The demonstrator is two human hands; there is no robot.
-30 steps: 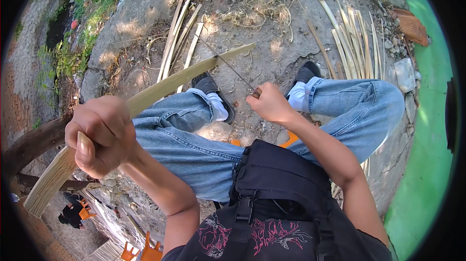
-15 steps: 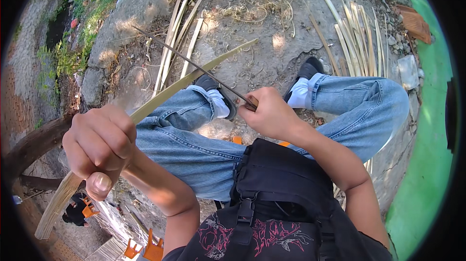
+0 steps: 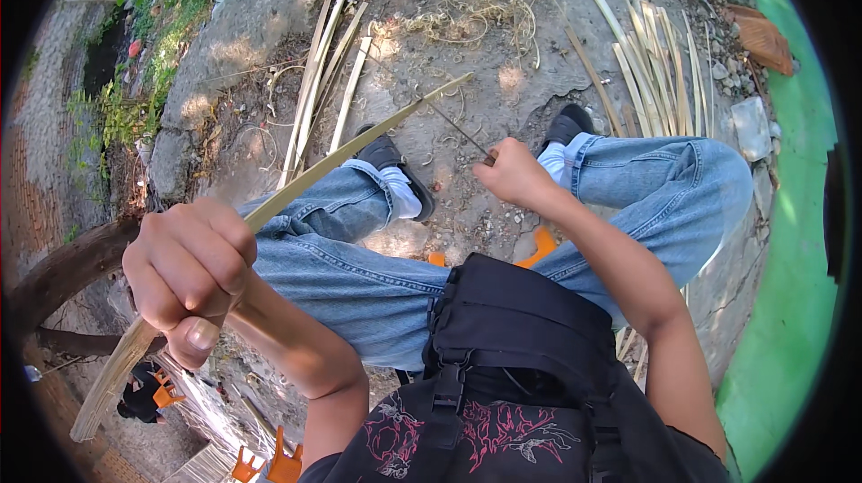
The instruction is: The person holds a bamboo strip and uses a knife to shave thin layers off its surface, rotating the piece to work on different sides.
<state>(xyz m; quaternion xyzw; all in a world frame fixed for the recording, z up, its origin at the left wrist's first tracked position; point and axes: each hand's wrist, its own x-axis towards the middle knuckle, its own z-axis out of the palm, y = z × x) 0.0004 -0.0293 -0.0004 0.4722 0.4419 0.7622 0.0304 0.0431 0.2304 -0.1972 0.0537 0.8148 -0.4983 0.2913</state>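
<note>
My left hand (image 3: 190,267) is closed in a fist around a long, flat bamboo strip (image 3: 346,149). The strip slants up and away to the right and narrows to a point; its rough, paler end sticks out below the fist. My right hand (image 3: 519,175) grips a knife by its handle, which the fingers mostly hide. The thin dark knife blade (image 3: 456,128) reaches up and left, its end meeting the strip close to the pointed tip.
Bamboo strips lie on the ground at far left (image 3: 310,88) and far right (image 3: 660,70). Curly shavings (image 3: 471,16) are heaped between them. A black bag (image 3: 525,321) rests at my lap. A green surface (image 3: 790,259) runs along the right. Behind at lower left are orange chairs (image 3: 285,458) and a person (image 3: 139,393).
My right hand has moved away from me and to the right. The blade, which crossed the strip around its middle, now meets it near the tip. My left hand has barely shifted.
</note>
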